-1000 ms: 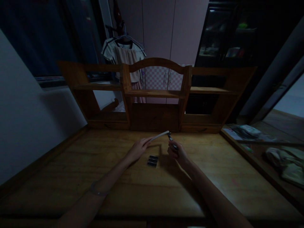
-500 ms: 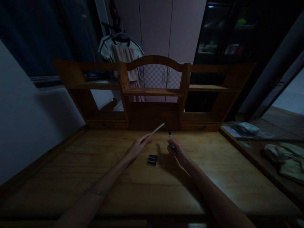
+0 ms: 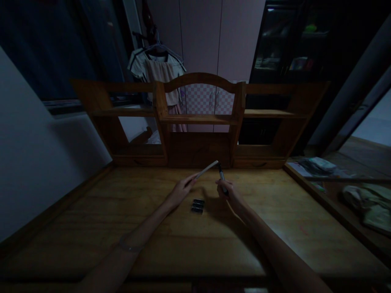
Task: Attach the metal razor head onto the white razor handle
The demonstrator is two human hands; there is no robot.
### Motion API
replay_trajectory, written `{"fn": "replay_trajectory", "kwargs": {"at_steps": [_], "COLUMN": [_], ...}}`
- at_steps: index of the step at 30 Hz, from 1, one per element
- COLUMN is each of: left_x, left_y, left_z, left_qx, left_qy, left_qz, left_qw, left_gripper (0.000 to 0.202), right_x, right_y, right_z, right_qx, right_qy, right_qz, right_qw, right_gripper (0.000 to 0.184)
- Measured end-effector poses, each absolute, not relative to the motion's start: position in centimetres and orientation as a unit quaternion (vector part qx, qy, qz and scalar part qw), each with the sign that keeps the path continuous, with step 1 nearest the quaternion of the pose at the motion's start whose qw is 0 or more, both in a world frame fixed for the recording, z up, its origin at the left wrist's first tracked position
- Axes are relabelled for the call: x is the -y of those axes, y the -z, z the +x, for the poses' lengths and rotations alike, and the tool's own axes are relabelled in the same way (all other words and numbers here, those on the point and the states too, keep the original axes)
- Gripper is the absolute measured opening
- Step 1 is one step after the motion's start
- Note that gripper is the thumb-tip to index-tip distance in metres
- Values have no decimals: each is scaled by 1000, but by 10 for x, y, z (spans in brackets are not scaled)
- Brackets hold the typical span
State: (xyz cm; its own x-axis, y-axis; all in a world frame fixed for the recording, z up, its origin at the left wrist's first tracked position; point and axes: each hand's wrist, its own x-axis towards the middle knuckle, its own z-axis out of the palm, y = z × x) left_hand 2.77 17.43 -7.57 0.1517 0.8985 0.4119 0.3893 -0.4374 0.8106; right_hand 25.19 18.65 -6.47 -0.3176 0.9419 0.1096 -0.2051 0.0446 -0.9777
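Note:
My left hand (image 3: 182, 190) is closed around one end of a thin, pale, slightly curved strip (image 3: 206, 169), which points up and to the right. In my right hand (image 3: 229, 193) is a slim tool with a grey shaft and dark head (image 3: 222, 176), held upright with the head at the top. The strip's far end meets or nearly meets the dark head; contact cannot be made out for sure. Between my forearms, a small clear-edged pack of dark bars (image 3: 198, 206) lies on the wooden desk (image 3: 122, 219).
A wooden shelf unit (image 3: 200, 119) with open compartments and small drawers stands along the desk's back edge. To the left is a white wall (image 3: 45, 162). Beyond the right edge lie folded cloth (image 3: 374, 205) and a plastic-wrapped item (image 3: 322, 165). The light is dim.
The pale strip has moved right and its end has come up to the tool's dark head. My left hand shifted slightly right; the right hand hardly moved. The view shifted a little.

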Motion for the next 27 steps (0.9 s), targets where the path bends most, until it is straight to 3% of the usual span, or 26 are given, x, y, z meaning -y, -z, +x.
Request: {"fn": "replay_trajectory", "kwargs": {"at_steps": [5, 10, 16, 21, 27], "left_x": [-175, -174, -173, -168, -169], "left_y": [76, 76, 75, 70, 74], "left_z": [26, 26, 28, 32, 34], "left_qx": [-484, -468, -475, -456, -461], "left_qy": [-471, -469, -464, -471, -449], "left_qz": [697, 715, 719, 723, 729], "left_qw": [241, 223, 206, 216, 233], "left_gripper": [43, 43, 40, 41, 41], "right_x": [-189, -186, -188, -186, -188], "right_y": [63, 59, 54, 50, 45], "right_z": [252, 254, 259, 260, 265], "right_qx": [538, 577, 564, 600, 556], "right_qy": [-588, -553, -521, -529, -531], "right_qz": [-342, -383, -367, -380, -335], "right_qw": [498, 464, 525, 464, 545], "right_gripper": [38, 39, 39, 37, 40]}}
